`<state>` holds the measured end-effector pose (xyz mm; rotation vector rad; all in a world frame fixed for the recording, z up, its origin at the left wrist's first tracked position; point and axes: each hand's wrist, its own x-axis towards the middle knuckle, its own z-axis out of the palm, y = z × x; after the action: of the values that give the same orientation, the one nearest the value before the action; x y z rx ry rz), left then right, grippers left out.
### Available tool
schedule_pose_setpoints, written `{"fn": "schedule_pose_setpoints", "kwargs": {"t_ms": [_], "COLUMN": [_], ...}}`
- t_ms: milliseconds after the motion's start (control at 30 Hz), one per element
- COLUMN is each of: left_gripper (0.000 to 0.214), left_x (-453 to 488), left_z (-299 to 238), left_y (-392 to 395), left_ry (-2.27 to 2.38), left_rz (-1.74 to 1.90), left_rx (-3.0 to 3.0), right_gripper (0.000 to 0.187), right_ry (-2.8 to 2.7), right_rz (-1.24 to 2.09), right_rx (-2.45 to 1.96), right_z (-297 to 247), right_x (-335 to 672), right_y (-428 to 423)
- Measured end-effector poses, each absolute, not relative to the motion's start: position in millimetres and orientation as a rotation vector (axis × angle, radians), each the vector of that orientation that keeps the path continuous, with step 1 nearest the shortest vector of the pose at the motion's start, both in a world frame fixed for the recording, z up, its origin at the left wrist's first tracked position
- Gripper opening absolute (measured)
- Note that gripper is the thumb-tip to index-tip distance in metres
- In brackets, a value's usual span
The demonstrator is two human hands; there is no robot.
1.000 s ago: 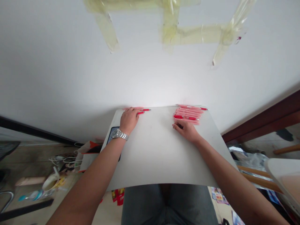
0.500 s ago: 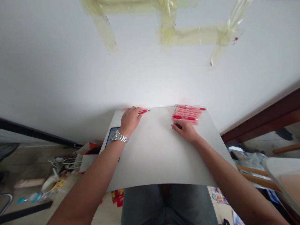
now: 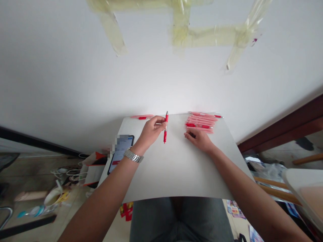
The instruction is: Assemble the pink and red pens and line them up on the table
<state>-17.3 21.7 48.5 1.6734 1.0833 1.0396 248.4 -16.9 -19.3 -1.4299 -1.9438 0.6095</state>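
Observation:
My left hand (image 3: 151, 131), with a metal watch on its wrist, pinches a red pen (image 3: 165, 127) and holds it upright above the middle of the white board (image 3: 176, 164). My right hand (image 3: 199, 139) rests on the board with its fingers curled, just in front of a stack of several pink and red pens (image 3: 202, 121) at the far right. What its fingers hold, if anything, I cannot make out. Another red pen (image 3: 141, 117) lies at the board's far left edge by the wall.
A phone (image 3: 121, 153) lies on the board's left side. The board rests over my lap, against a white wall. Bags, cables and a cup clutter the floor at left (image 3: 63, 188). Wooden chair parts (image 3: 277, 188) stand at right.
My left hand picked a red pen up from the far left edge and carried it right, towards the middle. The phone is uncovered now. My right hand stayed put.

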Motion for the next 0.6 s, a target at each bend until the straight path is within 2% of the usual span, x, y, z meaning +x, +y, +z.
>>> {"fn": "schedule_pose_setpoints", "kwargs": {"t_ms": [267,600], "left_gripper": [0.034,0.032], "left_x": [5,21], "left_z": [27,3], "left_y": [4,-9], "left_ry": [0.96,0.814], "left_rz": [1.047,1.073], "left_rx": [1.386,1.159], "right_gripper": [0.032,0.03], "right_ry": [-1.95,-1.912], "right_rz": [0.631,0.586], "right_rx": [-1.406,-1.248], "right_z": [-18,-10], "right_x": [248,240], "right_y": [-18,-26]}}
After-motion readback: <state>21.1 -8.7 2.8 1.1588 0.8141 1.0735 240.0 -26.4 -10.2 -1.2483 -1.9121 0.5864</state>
